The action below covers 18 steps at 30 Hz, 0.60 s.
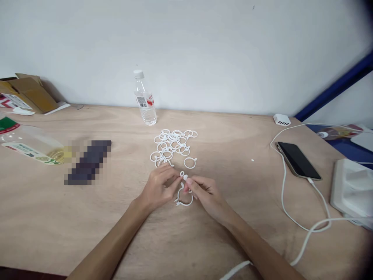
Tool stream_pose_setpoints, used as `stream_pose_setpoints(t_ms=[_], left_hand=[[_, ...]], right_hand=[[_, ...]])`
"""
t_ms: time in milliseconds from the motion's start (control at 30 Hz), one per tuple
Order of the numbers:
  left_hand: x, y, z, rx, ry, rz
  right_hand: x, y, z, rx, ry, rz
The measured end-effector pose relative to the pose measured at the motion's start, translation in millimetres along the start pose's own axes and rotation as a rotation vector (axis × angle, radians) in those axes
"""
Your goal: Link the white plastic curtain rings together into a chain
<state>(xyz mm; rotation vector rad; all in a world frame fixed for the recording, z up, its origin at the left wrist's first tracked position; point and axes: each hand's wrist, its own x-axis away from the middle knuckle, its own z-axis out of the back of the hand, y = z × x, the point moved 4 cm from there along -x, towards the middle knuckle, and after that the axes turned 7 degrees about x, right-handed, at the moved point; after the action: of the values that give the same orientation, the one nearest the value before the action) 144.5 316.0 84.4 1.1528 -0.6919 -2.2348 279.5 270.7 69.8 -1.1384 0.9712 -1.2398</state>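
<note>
My left hand (pixel 163 186) and my right hand (pixel 208 196) meet over the middle of the table, fingertips almost touching. Between them is a small white plastic piece with an eyelet (pixel 182 174). The left thumb and forefinger pinch at its left side, and the right thumb and forefinger close on its right side; the fingers partly cover it. Just below the fingertips is a white plastic ring (pixel 184 203) that looks like a curtain ring, its upper part hidden. Beyond my hands lies a loose pile of similar white rings (pixel 167 144), with a single ring (pixel 190 163) at its near right.
A water bottle (pixel 145 103) stands behind the pile. Leftward are a large bottle (pixel 32 144) on its side, a blurred dark object (pixel 89 163) and a cardboard box (pixel 35 91). To the right are a phone (pixel 298 159) on a white cable, a charger (pixel 282 119) and a white device (pixel 352 190).
</note>
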Motion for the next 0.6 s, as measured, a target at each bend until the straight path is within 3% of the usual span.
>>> stream_pose_setpoints(t_ms=[167, 300, 400, 600], left_hand=[[4, 3, -18.0, 0.002, -0.229, -0.022], [5, 8, -23.3, 0.014, -0.308, -0.018], [5, 9, -19.5, 0.032, -0.265, -0.008], [3, 0, -9.6, -0.064, -0.07, 0.067]], right_hand=[[-7, 12, 21, 0.385, 0.306, 0.102], [-10, 18, 20, 0.698, 0.268, 0.143], [-10, 20, 15, 0.843, 0.219, 0.139], [-8, 16, 13, 0.87, 0.186, 0.207]])
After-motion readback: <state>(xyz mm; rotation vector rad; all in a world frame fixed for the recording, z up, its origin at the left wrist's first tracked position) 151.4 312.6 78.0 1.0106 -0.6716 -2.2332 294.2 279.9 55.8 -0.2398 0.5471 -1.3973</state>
